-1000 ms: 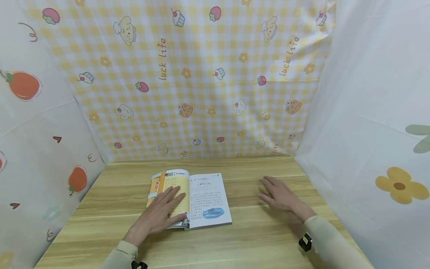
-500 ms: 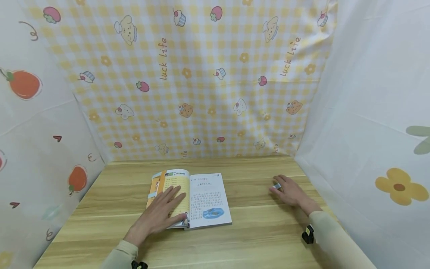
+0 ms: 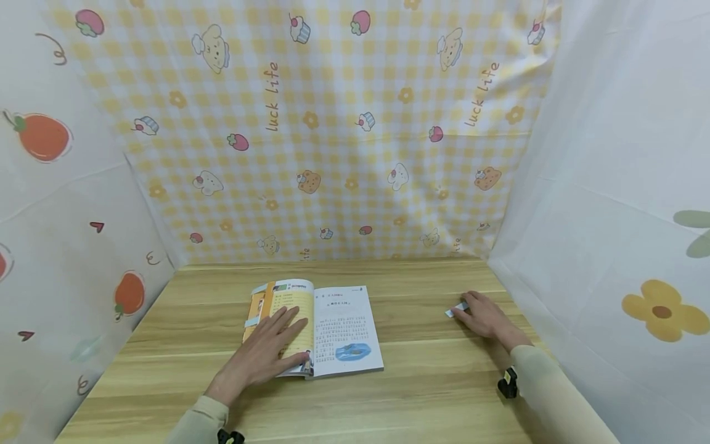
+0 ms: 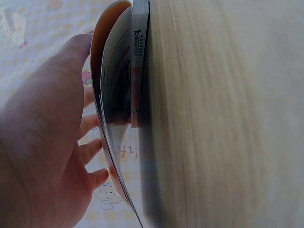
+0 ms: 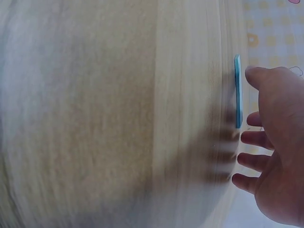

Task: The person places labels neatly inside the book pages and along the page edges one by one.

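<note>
An open book (image 3: 346,327) lies on the wooden table, with text and a blue picture on its right page. My left hand (image 3: 263,354) rests spread over the yellowish left page, holding that side down. In the left wrist view, the cover and loose pages (image 4: 116,71) bow up beside the palm. To the right of the book is a small flat strip in light blue and white (image 3: 456,309), perhaps a bookmark. My right hand (image 3: 484,316) is beside it, its fingers partly covering the strip. In the right wrist view, thumb and fingers appear apart from the blue strip (image 5: 238,92).
The wooden table (image 3: 355,413) meets a yellow checked cloth (image 3: 333,154) at the back. White printed cloths (image 3: 599,203) hang at both sides, the right one close to my right forearm. Small black devices (image 3: 507,382) sit at my wrists.
My right hand has shifted to the right and drawn away, so that the light blue strip, hidden at first, shows on the table. My left hand and the book stay put.
</note>
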`<state>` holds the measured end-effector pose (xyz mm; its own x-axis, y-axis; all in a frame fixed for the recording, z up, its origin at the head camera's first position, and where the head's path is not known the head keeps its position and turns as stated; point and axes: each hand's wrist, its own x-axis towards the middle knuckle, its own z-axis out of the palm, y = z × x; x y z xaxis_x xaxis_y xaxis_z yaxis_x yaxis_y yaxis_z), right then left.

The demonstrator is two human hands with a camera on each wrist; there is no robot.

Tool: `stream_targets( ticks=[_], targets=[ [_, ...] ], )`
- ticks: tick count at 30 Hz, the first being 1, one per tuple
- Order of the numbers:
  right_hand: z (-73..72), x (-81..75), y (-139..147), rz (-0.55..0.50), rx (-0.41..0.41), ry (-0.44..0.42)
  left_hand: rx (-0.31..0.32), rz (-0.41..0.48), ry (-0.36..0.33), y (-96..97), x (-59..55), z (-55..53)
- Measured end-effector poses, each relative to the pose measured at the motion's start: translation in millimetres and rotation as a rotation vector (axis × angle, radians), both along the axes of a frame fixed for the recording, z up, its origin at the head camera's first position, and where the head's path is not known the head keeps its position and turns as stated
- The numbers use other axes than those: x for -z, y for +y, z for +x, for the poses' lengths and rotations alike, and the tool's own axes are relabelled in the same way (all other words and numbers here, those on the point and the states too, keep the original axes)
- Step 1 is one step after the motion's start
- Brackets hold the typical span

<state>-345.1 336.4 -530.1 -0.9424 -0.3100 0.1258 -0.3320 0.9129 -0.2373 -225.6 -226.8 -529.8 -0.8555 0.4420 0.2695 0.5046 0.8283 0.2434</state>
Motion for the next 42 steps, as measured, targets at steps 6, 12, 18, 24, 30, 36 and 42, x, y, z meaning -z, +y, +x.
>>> stream_targets(
  ticks=[6, 12, 18, 24, 30, 36, 42],
  targets=[
    [-1.5, 0.9, 1.1, 0.010, -0.001, 0.004, 0.005, 0.006, 0.021, 0.5, -2.9, 1.5],
    [-2.9, 4.2, 1.3, 0.026, 0.005, 0.016, 0.009, 0.006, 0.021, 1.0, -3.9, 4.2],
    [-3.4, 4.8, 1.5, 0.027, 0.008, 0.030, 0.007, 0.010, 0.023, 0.3, -3.3, 5.2],
    [-4.0, 5.6, 1.3, 0.024, 0.020, 0.043, 0.003, 0.008, 0.023, 0.0, -2.5, 4.5],
    [-4.9, 5.5, 0.1, 0.060, 0.015, 0.112, -0.003, -0.002, 0.013, -0.4, -2.7, 3.5],
    [-2.3, 3.7, -2.3, 0.081, 0.005, 0.187, 0.008, 0.007, 0.036, -0.7, -2.7, 4.4],
    [-1.0, 5.1, -3.6, 0.039, -0.006, 0.237, 0.006, 0.007, 0.017, -0.3, -2.0, 4.0]
  ],
)
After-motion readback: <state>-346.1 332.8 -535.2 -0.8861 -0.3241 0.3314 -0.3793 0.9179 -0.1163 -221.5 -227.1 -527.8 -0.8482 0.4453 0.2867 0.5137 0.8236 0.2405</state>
